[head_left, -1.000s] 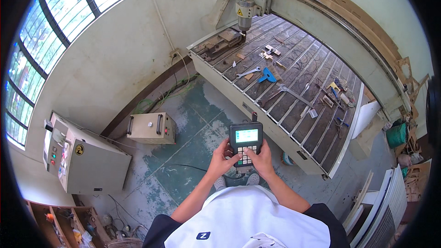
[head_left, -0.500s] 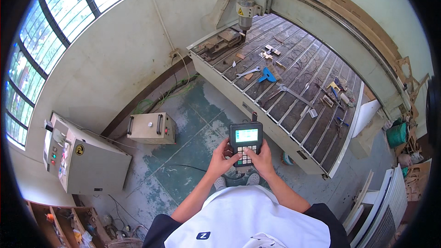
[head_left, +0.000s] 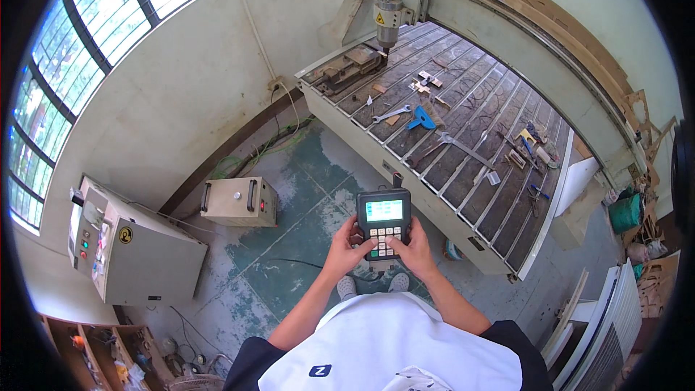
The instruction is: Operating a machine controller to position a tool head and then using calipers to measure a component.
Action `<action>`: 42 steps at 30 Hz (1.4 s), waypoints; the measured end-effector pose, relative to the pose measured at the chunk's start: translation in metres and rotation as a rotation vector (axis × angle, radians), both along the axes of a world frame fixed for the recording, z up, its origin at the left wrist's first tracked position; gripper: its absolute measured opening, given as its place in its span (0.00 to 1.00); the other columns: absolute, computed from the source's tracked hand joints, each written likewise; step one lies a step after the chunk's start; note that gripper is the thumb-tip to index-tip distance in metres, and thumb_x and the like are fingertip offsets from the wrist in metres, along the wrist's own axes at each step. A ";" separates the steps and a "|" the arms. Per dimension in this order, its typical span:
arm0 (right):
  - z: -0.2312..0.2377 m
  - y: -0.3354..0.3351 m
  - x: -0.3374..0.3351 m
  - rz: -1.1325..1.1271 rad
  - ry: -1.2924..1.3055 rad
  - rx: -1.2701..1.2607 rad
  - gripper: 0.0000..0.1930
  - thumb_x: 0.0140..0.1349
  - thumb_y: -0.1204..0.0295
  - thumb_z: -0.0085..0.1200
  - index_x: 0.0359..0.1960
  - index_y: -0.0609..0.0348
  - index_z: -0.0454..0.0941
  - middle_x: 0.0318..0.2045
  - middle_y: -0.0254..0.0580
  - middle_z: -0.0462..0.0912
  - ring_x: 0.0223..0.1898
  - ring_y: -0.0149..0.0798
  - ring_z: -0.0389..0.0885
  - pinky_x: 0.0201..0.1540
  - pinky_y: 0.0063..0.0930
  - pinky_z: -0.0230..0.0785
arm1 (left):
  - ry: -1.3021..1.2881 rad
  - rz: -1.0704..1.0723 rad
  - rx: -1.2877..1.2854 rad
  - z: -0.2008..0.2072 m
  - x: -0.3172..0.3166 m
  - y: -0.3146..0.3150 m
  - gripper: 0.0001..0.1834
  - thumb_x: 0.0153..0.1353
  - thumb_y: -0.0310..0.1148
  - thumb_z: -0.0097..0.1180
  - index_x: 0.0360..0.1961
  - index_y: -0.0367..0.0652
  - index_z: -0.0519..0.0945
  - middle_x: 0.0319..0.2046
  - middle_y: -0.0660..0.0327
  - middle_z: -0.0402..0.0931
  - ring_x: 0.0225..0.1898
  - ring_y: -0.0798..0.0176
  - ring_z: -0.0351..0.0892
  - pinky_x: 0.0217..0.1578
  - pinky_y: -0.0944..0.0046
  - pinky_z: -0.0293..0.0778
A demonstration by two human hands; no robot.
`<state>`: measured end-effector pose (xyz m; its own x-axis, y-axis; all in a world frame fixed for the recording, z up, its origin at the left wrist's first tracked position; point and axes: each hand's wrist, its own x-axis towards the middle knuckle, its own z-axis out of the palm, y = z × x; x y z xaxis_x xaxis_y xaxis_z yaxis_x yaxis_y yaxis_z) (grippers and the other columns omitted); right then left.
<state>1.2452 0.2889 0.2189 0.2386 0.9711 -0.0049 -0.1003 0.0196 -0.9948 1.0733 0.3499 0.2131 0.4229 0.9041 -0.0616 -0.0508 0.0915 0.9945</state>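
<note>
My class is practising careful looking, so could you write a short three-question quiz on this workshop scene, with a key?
1. True or false: the left hand and the right hand both hold the controller.
2. In the picture, where does the cabinet stand relative to the bed of the machine?
a) to its right
b) to its left
c) on top of it
3. Fill in: the screen of the controller is ____ (lit or dark).

Key: 1. True. 2. b. 3. lit.
</note>
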 end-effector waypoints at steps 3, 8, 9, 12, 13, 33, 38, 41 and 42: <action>-0.004 0.000 0.000 -0.006 -0.026 0.015 0.27 0.58 0.76 0.59 0.57 0.70 0.61 0.47 0.49 0.76 0.48 0.37 0.77 0.52 0.33 0.71 | 0.014 0.005 0.013 0.001 0.000 0.000 0.35 0.54 0.25 0.65 0.62 0.32 0.65 0.35 0.58 0.78 0.32 0.70 0.78 0.31 0.70 0.74; -0.005 0.001 0.000 -0.003 -0.033 -0.004 0.27 0.58 0.75 0.60 0.56 0.71 0.61 0.46 0.50 0.77 0.48 0.37 0.78 0.51 0.32 0.71 | -0.019 -0.004 -0.026 0.006 -0.001 -0.001 0.34 0.54 0.25 0.64 0.61 0.33 0.65 0.35 0.59 0.77 0.32 0.71 0.78 0.31 0.70 0.73; -0.003 0.001 0.000 -0.001 -0.044 0.001 0.27 0.58 0.75 0.60 0.56 0.71 0.62 0.46 0.51 0.77 0.47 0.37 0.78 0.51 0.32 0.71 | -0.019 -0.004 -0.027 0.006 -0.001 -0.001 0.34 0.54 0.25 0.64 0.61 0.33 0.65 0.35 0.59 0.77 0.32 0.71 0.78 0.31 0.70 0.73; -0.005 0.001 0.000 -0.010 -0.057 0.020 0.27 0.58 0.75 0.61 0.56 0.71 0.62 0.45 0.51 0.78 0.47 0.36 0.78 0.51 0.32 0.71 | -0.033 -0.005 -0.016 0.007 -0.001 -0.001 0.33 0.55 0.25 0.64 0.61 0.33 0.65 0.35 0.59 0.77 0.32 0.71 0.78 0.31 0.70 0.73; -0.007 0.001 0.000 -0.010 -0.057 0.020 0.27 0.58 0.75 0.61 0.56 0.71 0.62 0.45 0.51 0.78 0.47 0.36 0.78 0.51 0.32 0.71 | -0.037 -0.003 -0.021 0.007 -0.002 -0.001 0.33 0.55 0.25 0.64 0.61 0.33 0.65 0.35 0.59 0.77 0.33 0.71 0.78 0.31 0.70 0.73; -0.012 0.001 -0.004 -0.016 -0.076 0.047 0.27 0.57 0.74 0.61 0.55 0.70 0.62 0.44 0.51 0.78 0.45 0.36 0.79 0.48 0.31 0.73 | -0.068 0.003 -0.041 0.004 -0.006 -0.003 0.35 0.53 0.25 0.65 0.62 0.33 0.64 0.40 0.56 0.79 0.35 0.69 0.79 0.34 0.68 0.75; -0.001 0.000 -0.007 -0.026 -0.087 -0.007 0.27 0.54 0.75 0.63 0.53 0.70 0.63 0.43 0.51 0.79 0.44 0.36 0.80 0.46 0.31 0.74 | 0.019 -0.046 -0.081 0.004 -0.009 -0.001 0.35 0.54 0.22 0.63 0.63 0.35 0.62 0.44 0.56 0.76 0.43 0.66 0.78 0.42 0.65 0.76; -0.003 0.001 -0.009 -0.052 -0.095 -0.014 0.28 0.52 0.75 0.65 0.51 0.69 0.64 0.41 0.50 0.79 0.42 0.36 0.81 0.45 0.30 0.75 | 0.073 -0.047 -0.018 0.008 -0.007 -0.001 0.35 0.54 0.23 0.64 0.62 0.35 0.63 0.44 0.57 0.77 0.41 0.68 0.77 0.40 0.66 0.75; -0.005 0.001 -0.009 -0.077 -0.094 -0.006 0.28 0.51 0.75 0.66 0.51 0.69 0.64 0.41 0.49 0.79 0.41 0.36 0.81 0.44 0.30 0.75 | 0.073 -0.048 -0.020 0.010 -0.007 -0.002 0.35 0.54 0.23 0.64 0.62 0.35 0.63 0.44 0.57 0.77 0.41 0.68 0.77 0.40 0.66 0.75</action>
<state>1.2366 0.2902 0.2141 0.3125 0.9498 0.0154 -0.0051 0.0179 -0.9998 1.0668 0.3479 0.2227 0.4592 0.8813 -0.1116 0.0269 0.1117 0.9934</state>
